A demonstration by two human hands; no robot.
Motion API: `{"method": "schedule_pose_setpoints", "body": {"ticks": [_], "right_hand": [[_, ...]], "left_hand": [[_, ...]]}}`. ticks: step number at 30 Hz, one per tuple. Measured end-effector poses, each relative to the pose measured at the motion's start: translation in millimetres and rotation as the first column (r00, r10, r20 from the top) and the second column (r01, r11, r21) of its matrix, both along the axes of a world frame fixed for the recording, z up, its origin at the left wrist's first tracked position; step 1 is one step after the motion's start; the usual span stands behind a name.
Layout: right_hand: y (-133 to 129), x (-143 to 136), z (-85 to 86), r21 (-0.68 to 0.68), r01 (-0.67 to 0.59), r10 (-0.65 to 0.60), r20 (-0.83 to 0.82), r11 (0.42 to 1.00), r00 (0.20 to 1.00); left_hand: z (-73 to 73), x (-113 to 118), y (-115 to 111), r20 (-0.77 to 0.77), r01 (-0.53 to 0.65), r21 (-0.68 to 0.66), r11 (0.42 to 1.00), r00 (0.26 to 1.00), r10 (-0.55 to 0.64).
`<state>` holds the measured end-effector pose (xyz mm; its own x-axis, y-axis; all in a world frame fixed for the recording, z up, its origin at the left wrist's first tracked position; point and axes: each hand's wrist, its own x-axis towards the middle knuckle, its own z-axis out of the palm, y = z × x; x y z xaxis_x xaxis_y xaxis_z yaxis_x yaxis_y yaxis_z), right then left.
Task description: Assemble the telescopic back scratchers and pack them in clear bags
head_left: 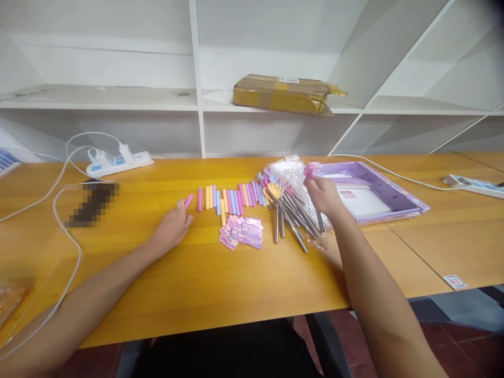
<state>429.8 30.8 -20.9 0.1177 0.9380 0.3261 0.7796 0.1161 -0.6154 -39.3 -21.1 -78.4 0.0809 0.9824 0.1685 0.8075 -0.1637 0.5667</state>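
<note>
My left hand (pixel 172 227) is closed on a pink handle sleeve (pixel 189 201) at the left end of a row of colored sleeves (pixel 232 200) in pink, yellow, blue and purple. Gripped in my right hand (pixel 323 195) is a back scratcher with a pink head (pixel 311 169) and a metal rod pointing down. Beside that hand lies a pile of metal-rod back scratchers (pixel 293 212) with yellow, pink and blue claw heads. Clear plastic bags (pixel 289 170) lie behind and under them. Small printed pink cards (pixel 246 232) are heaped in front of the sleeves.
A purple tray-like box (pixel 405 202) sits right of my right hand. Power strips (pixel 120 164) with white cables lie at the back left and far right. A taped cardboard box (pixel 281 94) rests on the white shelf (pixel 157 97). A blurred dark patch covers something at left.
</note>
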Motion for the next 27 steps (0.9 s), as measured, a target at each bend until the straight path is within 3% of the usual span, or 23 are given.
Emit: {"method": "schedule_pose_setpoints", "body": {"ticks": [1,3,7,9,12,14,17,21,25,27], "right_hand": [[2,0,0.6,0.079,0.016,-0.003,-0.172,0.997,0.985],[3,-6,2.5,0.196,-0.002,0.094,-0.461,0.981,0.882],[-7,-36,4.7,0.216,-0.172,0.275,-0.69,0.961,0.67],[-17,-57,2.3,0.147,-0.276,0.29,-0.745,0.95,0.601],[-31,-84,-4.9,0.084,-0.398,0.304,-0.79,0.913,0.532],[-37,-96,-9.5,0.08,-0.441,0.32,-0.803,0.894,0.503],[-41,-104,-12.3,0.066,-0.478,0.324,-0.814,0.876,0.482],[-42,-106,-10.5,0.043,-0.515,0.31,-0.841,0.856,0.444],[-43,-109,-10.9,0.069,-0.529,0.312,-0.869,0.846,0.385],[-44,-111,-12.4,0.059,-0.532,0.312,-0.862,0.845,0.399]], "left_hand": [[1.4,0,-2,0.022,0.02,-0.005,1.0,1.0,-0.02],[4.3,1,-5,0.073,0.098,0.011,0.995,0.992,-0.098],[8.5,7,-10,0.161,0.299,0.056,0.953,0.939,-0.304],[9.0,11,-12,0.131,0.332,0.127,0.935,0.929,-0.347],[7.7,13,-11,0.109,0.217,0.253,0.943,0.962,-0.251],[6.3,12,-9,0.157,0.137,0.237,0.962,0.972,-0.177],[5.5,9,-6,0.193,0.114,0.197,0.974,0.969,-0.153],[7.8,11,-10,0.153,0.224,0.207,0.952,0.954,-0.258],[10.2,19,-20,0.186,0.415,0.141,0.899,0.881,-0.436],[10.9,22,-25,0.226,0.466,0.107,0.878,0.848,-0.478]]}}
